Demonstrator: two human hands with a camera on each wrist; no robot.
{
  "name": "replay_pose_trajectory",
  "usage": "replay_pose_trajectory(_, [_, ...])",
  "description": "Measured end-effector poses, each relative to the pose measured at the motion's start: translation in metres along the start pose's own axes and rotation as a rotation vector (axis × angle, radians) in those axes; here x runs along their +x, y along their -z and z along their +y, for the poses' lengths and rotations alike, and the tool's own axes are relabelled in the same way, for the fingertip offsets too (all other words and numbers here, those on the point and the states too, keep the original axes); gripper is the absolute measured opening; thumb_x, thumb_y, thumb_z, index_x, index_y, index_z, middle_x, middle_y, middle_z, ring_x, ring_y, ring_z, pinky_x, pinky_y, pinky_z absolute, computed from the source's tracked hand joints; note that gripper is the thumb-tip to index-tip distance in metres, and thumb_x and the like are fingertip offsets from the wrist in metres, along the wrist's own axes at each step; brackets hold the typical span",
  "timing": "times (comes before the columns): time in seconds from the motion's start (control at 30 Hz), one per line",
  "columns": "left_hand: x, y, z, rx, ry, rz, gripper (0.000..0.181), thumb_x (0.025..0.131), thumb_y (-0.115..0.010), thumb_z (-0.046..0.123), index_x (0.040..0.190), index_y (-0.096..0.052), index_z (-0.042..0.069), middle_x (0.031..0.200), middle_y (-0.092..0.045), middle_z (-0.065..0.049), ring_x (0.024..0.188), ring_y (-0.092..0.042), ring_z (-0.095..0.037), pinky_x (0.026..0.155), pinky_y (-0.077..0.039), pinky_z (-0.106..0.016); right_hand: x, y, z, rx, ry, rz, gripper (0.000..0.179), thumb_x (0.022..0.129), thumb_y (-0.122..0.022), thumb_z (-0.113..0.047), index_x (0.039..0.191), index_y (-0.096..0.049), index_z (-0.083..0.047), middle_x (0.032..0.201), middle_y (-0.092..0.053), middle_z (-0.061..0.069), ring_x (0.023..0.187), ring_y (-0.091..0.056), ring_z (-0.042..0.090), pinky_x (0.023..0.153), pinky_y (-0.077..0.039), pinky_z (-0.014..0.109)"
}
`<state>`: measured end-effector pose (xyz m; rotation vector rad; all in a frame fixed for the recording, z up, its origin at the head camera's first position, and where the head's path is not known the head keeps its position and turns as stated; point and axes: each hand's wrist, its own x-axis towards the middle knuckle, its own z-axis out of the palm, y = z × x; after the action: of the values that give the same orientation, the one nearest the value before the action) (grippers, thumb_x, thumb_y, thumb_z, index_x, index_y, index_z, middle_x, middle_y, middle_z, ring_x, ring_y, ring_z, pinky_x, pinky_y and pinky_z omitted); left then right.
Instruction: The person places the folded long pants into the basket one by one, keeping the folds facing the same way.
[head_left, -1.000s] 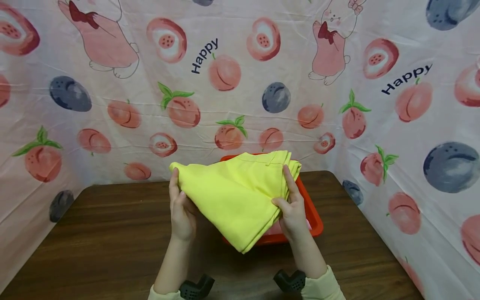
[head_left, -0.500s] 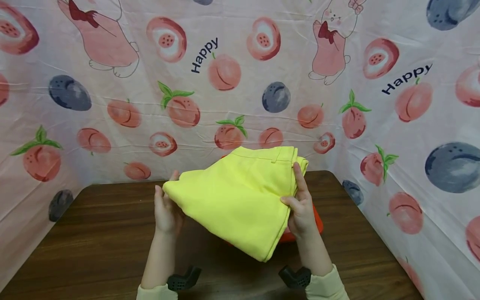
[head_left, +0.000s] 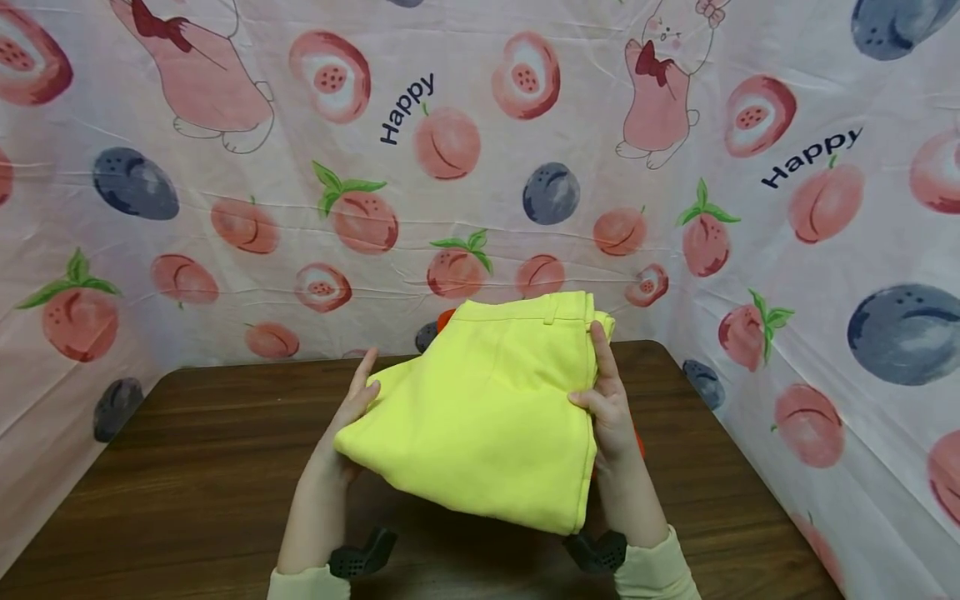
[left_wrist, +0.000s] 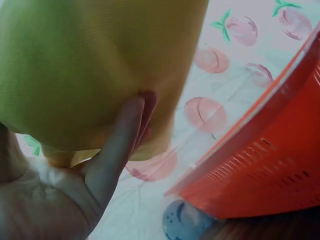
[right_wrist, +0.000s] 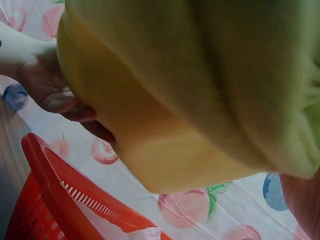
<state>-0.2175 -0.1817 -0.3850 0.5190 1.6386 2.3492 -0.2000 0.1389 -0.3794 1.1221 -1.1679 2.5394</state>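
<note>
Yellow pants point(head_left: 480, 417), folded over, hang in the air between the two hands, their waistband and a belt loop at the upper right. My right hand point(head_left: 613, 412) pinches their right edge near the waistband, thumb in front and index finger pointing up. At the left, folded end is my left hand point(head_left: 337, 437), index finger raised and fingers mostly straight. In the left wrist view its thumb point(left_wrist: 112, 150) lies along the cloth. Its fingers point(right_wrist: 97, 130) touch the underside in the right wrist view. Part of the left palm is hidden by the fabric.
Behind the pants stands a red plastic basket point(left_wrist: 250, 175) with slotted walls, mostly covered in the head view. Pale pink cloth point(right_wrist: 147, 233) shows inside it. The dark wooden table point(head_left: 210, 450) is bordered by a fruit-printed curtain point(head_left: 247, 167) at the back and sides.
The pants have moved right, turned, and spread wider, with their lower corner swinging right. My left hand has loosened and slid down along the left edge; my right hand keeps its pinch.
</note>
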Motion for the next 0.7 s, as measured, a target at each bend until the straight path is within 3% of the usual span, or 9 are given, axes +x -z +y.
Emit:
replay_pose_trajectory(0.13, [0.002,0.01,-0.005,-0.027,-0.032,-0.192,0.085,0.096,-0.05,0.007,0.154,0.009,0.029,0.126,-0.042,-0.01,0.095,-0.058,-0.01,0.078,-0.052,-0.027,0.001,0.002,0.0,-0.009,-0.026,-0.016,0.088,0.08,-0.027,0.023,0.155,-0.019,-0.023,0.154,-0.014,0.004,0.133,-0.032,0.017,0.101,-0.038,0.029])
replay_pose_trajectory(0.2, [0.002,0.014,-0.008,-0.011,-0.035,-0.276,0.087,0.092,-0.053,-0.001,0.155,0.001,0.026,0.133,-0.034,-0.014,0.103,-0.055,-0.014,0.082,-0.052,-0.031,0.002,0.003,0.0,-0.041,-0.044,-0.021,0.087,0.08,-0.028,0.022,0.155,-0.019,-0.022,0.153,-0.016,0.006,0.131,-0.034,0.017,0.101,-0.038,0.029])
replay_pose_trajectory(0.27, [0.003,0.017,-0.011,0.023,-0.019,-0.318,0.085,0.089,-0.056,-0.005,0.155,-0.01,0.022,0.135,-0.031,-0.017,0.107,-0.053,-0.018,0.084,-0.052,-0.036,0.002,0.004,-0.001,-0.077,-0.068,-0.023,0.086,0.081,-0.029,0.021,0.155,-0.019,-0.022,0.152,-0.017,0.007,0.128,-0.036,0.017,0.1,-0.039,0.029])
replay_pose_trajectory(0.4, [0.003,0.019,-0.016,0.124,0.002,-0.303,0.071,0.087,-0.057,-0.006,0.15,-0.032,0.013,0.133,-0.033,-0.018,0.103,-0.056,-0.021,0.082,-0.053,-0.038,0.002,0.005,-0.002,-0.142,-0.117,0.003,0.082,0.083,-0.034,0.018,0.154,-0.022,-0.021,0.149,-0.018,0.011,0.124,-0.04,0.016,0.097,-0.042,0.029])
replay_pose_trajectory(0.53, [0.004,0.019,-0.018,0.237,-0.06,-0.265,0.06,0.084,-0.056,-0.007,0.141,-0.047,0.009,0.129,-0.044,-0.015,0.099,-0.059,-0.019,0.08,-0.053,-0.033,0.002,0.003,-0.004,-0.169,-0.154,0.04,0.076,0.087,-0.038,0.015,0.153,-0.026,-0.021,0.148,-0.019,0.012,0.122,-0.042,0.016,0.094,-0.045,0.029])
replay_pose_trajectory(0.6, [0.005,0.017,-0.019,0.262,-0.081,-0.256,0.054,0.086,-0.057,-0.007,0.138,-0.051,0.006,0.126,-0.051,-0.014,0.099,-0.061,-0.018,0.08,-0.053,-0.033,0.002,0.002,-0.005,-0.178,-0.169,0.05,0.073,0.089,-0.04,0.013,0.152,-0.027,-0.021,0.148,-0.019,0.012,0.123,-0.042,0.017,0.094,-0.045,0.03])
replay_pose_trajectory(0.7, [0.005,0.014,-0.018,0.254,-0.056,-0.236,0.05,0.089,-0.061,-0.004,0.137,-0.051,0.004,0.119,-0.059,-0.013,0.096,-0.064,-0.02,0.079,-0.054,-0.036,0.002,0.001,-0.007,-0.2,-0.184,0.055,0.073,0.089,-0.042,0.012,0.152,-0.026,-0.02,0.147,-0.02,0.013,0.122,-0.042,0.017,0.094,-0.045,0.03])
